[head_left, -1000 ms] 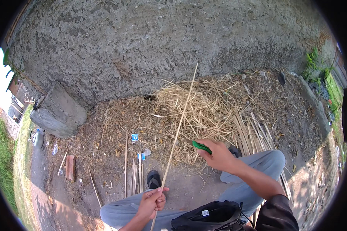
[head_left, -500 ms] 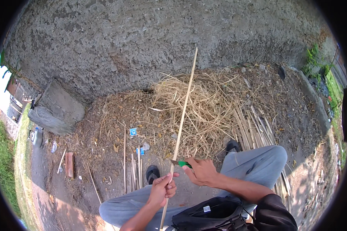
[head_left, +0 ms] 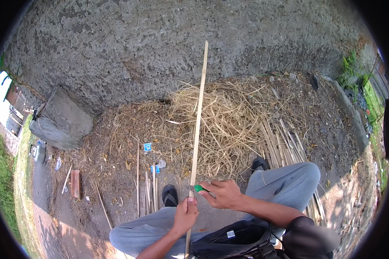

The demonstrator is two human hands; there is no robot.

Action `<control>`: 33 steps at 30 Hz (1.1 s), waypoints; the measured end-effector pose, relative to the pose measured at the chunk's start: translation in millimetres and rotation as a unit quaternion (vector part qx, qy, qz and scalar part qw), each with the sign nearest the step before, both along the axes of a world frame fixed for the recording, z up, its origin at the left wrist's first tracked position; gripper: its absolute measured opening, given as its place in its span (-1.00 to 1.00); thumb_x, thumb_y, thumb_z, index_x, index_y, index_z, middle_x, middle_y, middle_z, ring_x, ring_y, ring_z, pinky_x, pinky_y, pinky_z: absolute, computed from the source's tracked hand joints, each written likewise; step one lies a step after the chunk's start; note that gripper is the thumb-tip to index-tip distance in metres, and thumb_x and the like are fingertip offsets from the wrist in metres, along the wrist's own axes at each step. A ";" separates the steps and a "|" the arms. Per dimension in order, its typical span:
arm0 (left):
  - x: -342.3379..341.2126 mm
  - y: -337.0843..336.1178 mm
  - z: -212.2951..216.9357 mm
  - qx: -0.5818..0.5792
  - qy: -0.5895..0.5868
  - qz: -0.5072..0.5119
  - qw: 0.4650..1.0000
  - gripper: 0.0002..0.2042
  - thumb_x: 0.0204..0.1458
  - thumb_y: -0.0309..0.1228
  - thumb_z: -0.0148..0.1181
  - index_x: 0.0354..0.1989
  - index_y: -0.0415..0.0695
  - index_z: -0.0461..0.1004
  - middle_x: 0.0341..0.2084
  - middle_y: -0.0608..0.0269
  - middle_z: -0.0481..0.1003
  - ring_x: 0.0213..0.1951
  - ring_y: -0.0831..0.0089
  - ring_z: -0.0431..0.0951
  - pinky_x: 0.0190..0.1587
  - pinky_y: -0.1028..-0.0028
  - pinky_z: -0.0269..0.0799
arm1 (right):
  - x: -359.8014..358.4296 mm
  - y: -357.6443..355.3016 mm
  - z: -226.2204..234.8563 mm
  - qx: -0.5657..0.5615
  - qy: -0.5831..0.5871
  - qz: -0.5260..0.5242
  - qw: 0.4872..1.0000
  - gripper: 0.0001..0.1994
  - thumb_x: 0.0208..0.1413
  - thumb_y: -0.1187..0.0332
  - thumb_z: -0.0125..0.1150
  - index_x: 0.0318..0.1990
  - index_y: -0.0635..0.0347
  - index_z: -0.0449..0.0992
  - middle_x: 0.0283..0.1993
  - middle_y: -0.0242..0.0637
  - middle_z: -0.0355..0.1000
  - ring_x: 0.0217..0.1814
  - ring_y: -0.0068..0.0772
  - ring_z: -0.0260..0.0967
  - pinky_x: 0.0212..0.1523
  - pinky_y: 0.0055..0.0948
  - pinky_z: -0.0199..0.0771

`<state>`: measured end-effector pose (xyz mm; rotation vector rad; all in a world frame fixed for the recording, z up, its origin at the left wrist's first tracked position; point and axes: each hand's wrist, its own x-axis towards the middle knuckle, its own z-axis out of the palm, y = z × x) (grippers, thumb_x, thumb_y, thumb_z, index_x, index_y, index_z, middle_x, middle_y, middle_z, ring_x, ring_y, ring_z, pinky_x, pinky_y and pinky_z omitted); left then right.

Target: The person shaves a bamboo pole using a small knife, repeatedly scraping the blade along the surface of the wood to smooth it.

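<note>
A long pale bamboo strip (head_left: pixel 199 112) stretches away from my lap toward the grey wall. My left hand (head_left: pixel 186 214) is closed around its lower part, thumb lying along the strip. Just above that thumb, my right hand (head_left: pixel 224 194) grips a knife with a green handle (head_left: pixel 199 188). The knife's blade lies against the strip, though little of it shows. Past the hands, a heap of thin curled shavings (head_left: pixel 222 125) lies on the ground at the foot of the wall.
Flat bamboo strips (head_left: pixel 285 142) lie by my right knee, and several thinner ones (head_left: pixel 151 190) near my left sandal (head_left: pixel 170 195). A concrete block (head_left: pixel 65 121) stands far left beside the rough wall (head_left: pixel 168 52). A black bag (head_left: pixel 233 239) rests on my lap.
The strip's far end has swung left and points more upright. My left hand has turned and closed more tightly on it. The knife has moved slightly down and left toward the left thumb.
</note>
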<state>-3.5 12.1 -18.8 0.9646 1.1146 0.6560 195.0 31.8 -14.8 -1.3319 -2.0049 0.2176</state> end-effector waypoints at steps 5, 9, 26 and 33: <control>1.2 -1.4 1.5 0.055 0.050 -0.019 0.997 -0.66 0.42 -0.16 -0.23 -0.29 -0.15 0.29 -0.68 0.48 0.09 -0.71 0.72 0.03 -0.69 0.56 0.01 | 3.4 -2.2 0.9 0.011 0.008 -0.017 1.000 -0.74 0.10 0.12 0.33 -0.10 -0.06 0.60 -0.63 -0.39 0.36 -0.70 -0.27 0.37 -0.74 -0.28 0.28; 4.9 -9.9 -6.7 0.130 0.121 -0.027 0.984 -0.64 0.42 -0.16 -0.21 -0.32 -0.18 0.30 -0.68 0.45 0.15 -0.67 0.70 0.12 -0.63 0.57 0.12 | 4.3 1.7 -2.0 0.008 0.015 -0.040 0.999 -0.75 0.07 0.11 0.36 -0.12 -0.08 0.63 -0.63 -0.39 0.37 -0.70 -0.27 0.37 -0.73 -0.28 0.29; -6.9 -28.6 14.6 0.147 0.212 -0.170 0.951 -0.66 0.37 -0.20 -0.09 -0.31 -0.25 0.38 -0.69 -0.09 0.37 -0.63 -0.07 0.42 -0.51 0.14 0.31 | 109.3 59.6 27.4 -0.036 0.082 -0.321 0.943 -0.71 0.21 0.07 0.21 -0.02 -0.10 0.66 -0.69 -0.16 0.39 -0.63 -0.08 0.40 -0.56 -0.15 0.32; -28.3 -36.7 13.5 0.257 0.244 -0.196 0.914 -0.69 0.37 -0.20 -0.11 -0.19 -0.23 0.41 -0.63 0.03 0.41 -0.63 0.10 0.41 -0.53 0.22 0.30 | 130.1 74.8 29.9 -0.053 0.100 -0.385 0.916 -0.71 0.19 0.05 0.22 -0.03 -0.11 0.66 -0.67 -0.14 0.39 -0.61 0.00 0.41 -0.51 -0.09 0.34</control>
